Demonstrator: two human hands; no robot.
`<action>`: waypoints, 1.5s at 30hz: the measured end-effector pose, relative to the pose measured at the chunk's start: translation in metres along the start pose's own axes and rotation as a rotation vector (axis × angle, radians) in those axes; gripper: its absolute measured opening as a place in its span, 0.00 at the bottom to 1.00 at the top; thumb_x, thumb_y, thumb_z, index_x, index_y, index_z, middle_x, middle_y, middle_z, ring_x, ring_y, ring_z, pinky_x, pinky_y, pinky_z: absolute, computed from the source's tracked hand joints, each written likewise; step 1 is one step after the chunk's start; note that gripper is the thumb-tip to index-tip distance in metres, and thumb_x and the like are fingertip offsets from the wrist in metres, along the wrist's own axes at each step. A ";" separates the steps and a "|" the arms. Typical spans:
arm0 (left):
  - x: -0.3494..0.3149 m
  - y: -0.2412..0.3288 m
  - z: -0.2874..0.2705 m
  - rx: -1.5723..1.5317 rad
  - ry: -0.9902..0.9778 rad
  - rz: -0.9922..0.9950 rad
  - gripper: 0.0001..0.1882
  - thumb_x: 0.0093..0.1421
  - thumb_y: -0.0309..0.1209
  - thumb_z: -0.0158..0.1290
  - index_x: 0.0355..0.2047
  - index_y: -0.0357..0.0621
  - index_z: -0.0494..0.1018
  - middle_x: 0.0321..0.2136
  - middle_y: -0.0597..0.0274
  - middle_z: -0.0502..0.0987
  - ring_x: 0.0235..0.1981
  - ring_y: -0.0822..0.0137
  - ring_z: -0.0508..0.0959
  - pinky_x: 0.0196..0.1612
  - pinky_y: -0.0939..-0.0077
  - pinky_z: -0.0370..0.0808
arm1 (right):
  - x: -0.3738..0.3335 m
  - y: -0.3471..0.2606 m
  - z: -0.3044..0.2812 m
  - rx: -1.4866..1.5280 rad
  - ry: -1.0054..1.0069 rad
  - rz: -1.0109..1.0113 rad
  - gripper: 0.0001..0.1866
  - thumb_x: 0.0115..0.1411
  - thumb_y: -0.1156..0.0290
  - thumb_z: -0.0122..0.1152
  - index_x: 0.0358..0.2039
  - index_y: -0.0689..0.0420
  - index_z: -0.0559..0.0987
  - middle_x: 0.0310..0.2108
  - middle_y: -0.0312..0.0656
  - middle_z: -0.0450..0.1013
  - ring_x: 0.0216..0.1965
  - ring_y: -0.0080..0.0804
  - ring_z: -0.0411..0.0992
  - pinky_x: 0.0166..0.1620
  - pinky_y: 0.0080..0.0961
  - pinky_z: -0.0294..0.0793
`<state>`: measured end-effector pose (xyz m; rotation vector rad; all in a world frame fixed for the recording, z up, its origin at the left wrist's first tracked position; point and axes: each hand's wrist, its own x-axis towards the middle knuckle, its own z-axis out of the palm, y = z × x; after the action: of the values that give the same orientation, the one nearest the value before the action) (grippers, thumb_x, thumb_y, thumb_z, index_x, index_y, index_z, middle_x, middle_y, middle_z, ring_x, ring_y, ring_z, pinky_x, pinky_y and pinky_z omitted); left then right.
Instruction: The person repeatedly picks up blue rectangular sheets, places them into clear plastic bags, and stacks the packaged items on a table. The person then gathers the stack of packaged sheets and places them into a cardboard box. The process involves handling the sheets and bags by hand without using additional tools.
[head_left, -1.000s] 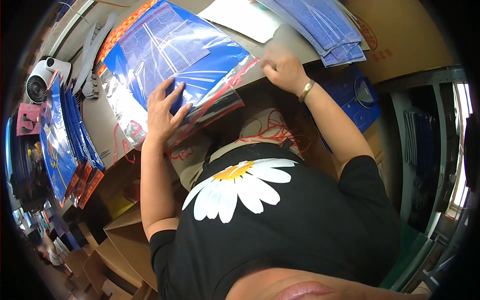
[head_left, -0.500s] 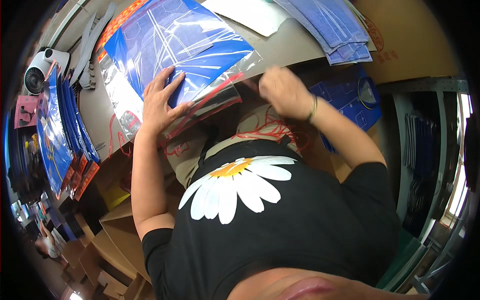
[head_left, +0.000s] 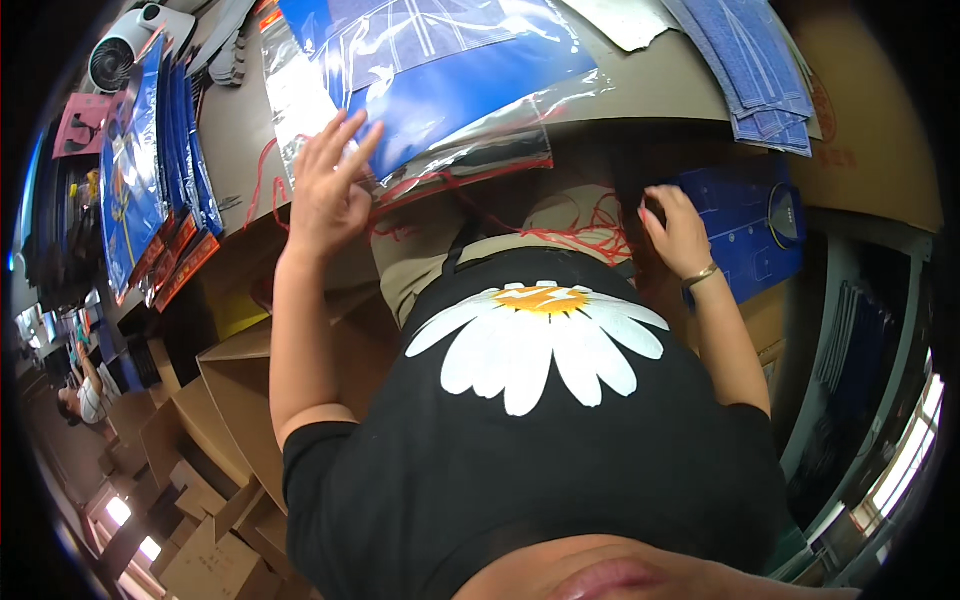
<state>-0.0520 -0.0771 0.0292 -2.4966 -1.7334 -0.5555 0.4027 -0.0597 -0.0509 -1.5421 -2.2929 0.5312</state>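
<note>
In the upper left of the frame the left hand (head_left: 325, 185) is spread wide, fingers fanned, its fingertips at the lower edge of a clear plastic bag (head_left: 420, 90) holding blue cloth, which lies on the tabletop (head_left: 650, 85) at top centre. At right of centre the right hand (head_left: 675, 230), fingers curled, reaches down onto a dark blue folded shirt (head_left: 755, 235) below the tabletop edge; whether it grips the shirt cannot be told.

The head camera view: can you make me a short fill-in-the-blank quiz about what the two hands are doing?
1. The left hand rests with spread fingers on a clear plastic bag holding a ____ sheet.
2. The right hand reaches below the table edge to a blue ____ bag.
3. The right wrist wears a ____.

Missing words: blue; paper; bracelet
</note>
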 end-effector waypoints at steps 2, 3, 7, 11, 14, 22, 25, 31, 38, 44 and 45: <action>-0.020 0.009 0.005 0.035 -0.064 -0.004 0.39 0.42 0.19 0.50 0.58 0.62 0.69 0.61 0.61 0.64 0.64 0.56 0.60 0.62 0.52 0.57 | 0.031 -0.036 0.010 0.364 -0.041 0.059 0.14 0.55 0.68 0.61 0.41 0.60 0.76 0.40 0.48 0.73 0.40 0.44 0.74 0.45 0.31 0.73; -0.025 0.013 0.011 0.088 -0.077 0.015 0.39 0.43 0.20 0.53 0.58 0.64 0.69 0.61 0.62 0.64 0.64 0.57 0.61 0.62 0.53 0.58 | 0.042 -0.051 0.019 0.567 -0.094 0.103 0.13 0.55 0.68 0.61 0.40 0.61 0.77 0.40 0.48 0.73 0.38 0.42 0.75 0.44 0.29 0.73; -0.018 0.049 0.040 0.189 0.097 0.270 0.29 0.50 0.29 0.55 0.55 0.65 0.71 0.60 0.69 0.66 0.60 0.64 0.64 0.58 0.65 0.61 | 0.074 -0.086 0.034 0.420 0.230 -0.066 0.06 0.54 0.76 0.56 0.34 0.61 0.77 0.34 0.47 0.73 0.33 0.40 0.74 0.38 0.30 0.72; -0.003 0.054 0.058 0.236 0.140 0.198 0.14 0.53 0.32 0.53 0.40 0.55 0.78 0.56 0.71 0.69 0.56 0.67 0.66 0.55 0.69 0.61 | 0.100 -0.079 -0.006 -0.025 0.534 -0.316 0.21 0.48 0.82 0.51 0.46 0.60 0.75 0.44 0.47 0.72 0.48 0.46 0.69 0.53 0.39 0.67; 0.004 0.038 0.058 0.172 0.198 0.244 0.11 0.52 0.32 0.53 0.36 0.53 0.79 0.51 0.73 0.73 0.52 0.67 0.70 0.51 0.68 0.65 | 0.119 -0.056 -0.021 -0.120 0.383 -0.411 0.30 0.45 0.81 0.51 0.53 0.58 0.73 0.55 0.46 0.69 0.58 0.46 0.64 0.61 0.40 0.59; -0.117 0.011 0.048 -0.003 -0.237 -0.001 0.15 0.47 0.24 0.51 0.36 0.46 0.78 0.35 0.61 0.79 0.35 0.60 0.77 0.38 0.66 0.74 | 0.122 -0.030 -0.014 -0.196 0.238 -0.441 0.32 0.44 0.77 0.54 0.55 0.51 0.72 0.60 0.37 0.66 0.63 0.40 0.59 0.64 0.40 0.55; -0.176 0.000 0.036 -0.007 -0.838 -0.410 0.14 0.55 0.31 0.52 0.42 0.44 0.77 0.44 0.48 0.77 0.48 0.53 0.75 0.50 0.61 0.72 | 0.119 -0.032 -0.016 -0.175 0.247 -0.433 0.32 0.44 0.76 0.55 0.55 0.51 0.72 0.59 0.37 0.66 0.62 0.39 0.60 0.64 0.39 0.56; -0.147 0.010 0.006 -0.060 -0.403 -0.716 0.29 0.55 0.36 0.59 0.57 0.48 0.69 0.43 0.52 0.77 0.42 0.55 0.78 0.42 0.66 0.74 | 0.124 -0.011 -0.049 -0.021 0.110 -0.468 0.26 0.44 0.74 0.56 0.49 0.54 0.75 0.51 0.42 0.73 0.54 0.39 0.68 0.58 0.34 0.65; -0.082 0.029 0.042 0.253 0.135 -0.088 0.56 0.43 0.38 0.68 0.67 0.51 0.47 0.66 0.42 0.49 0.66 0.42 0.52 0.63 0.52 0.52 | 0.107 -0.020 -0.063 0.085 0.269 -0.319 0.24 0.45 0.75 0.57 0.47 0.57 0.75 0.42 0.45 0.76 0.44 0.40 0.74 0.50 0.32 0.72; -0.047 0.071 0.099 0.144 0.204 0.115 0.25 0.52 0.35 0.59 0.51 0.71 0.73 0.63 0.51 0.57 0.65 0.50 0.57 0.64 0.57 0.54 | 0.098 0.000 -0.058 -0.035 0.188 -0.378 0.32 0.42 0.81 0.54 0.53 0.53 0.72 0.54 0.39 0.70 0.56 0.40 0.65 0.60 0.36 0.63; -0.041 0.073 0.100 0.159 0.240 0.155 0.23 0.52 0.35 0.59 0.49 0.71 0.74 0.62 0.53 0.59 0.64 0.51 0.58 0.63 0.58 0.54 | 0.096 0.005 -0.060 -0.043 0.200 -0.374 0.32 0.43 0.81 0.54 0.53 0.52 0.72 0.54 0.39 0.70 0.56 0.40 0.65 0.60 0.36 0.63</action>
<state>0.0280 -0.1168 -0.0655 -2.3201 -1.4257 -0.6463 0.3993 0.0387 0.0050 -1.0851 -2.3648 0.2186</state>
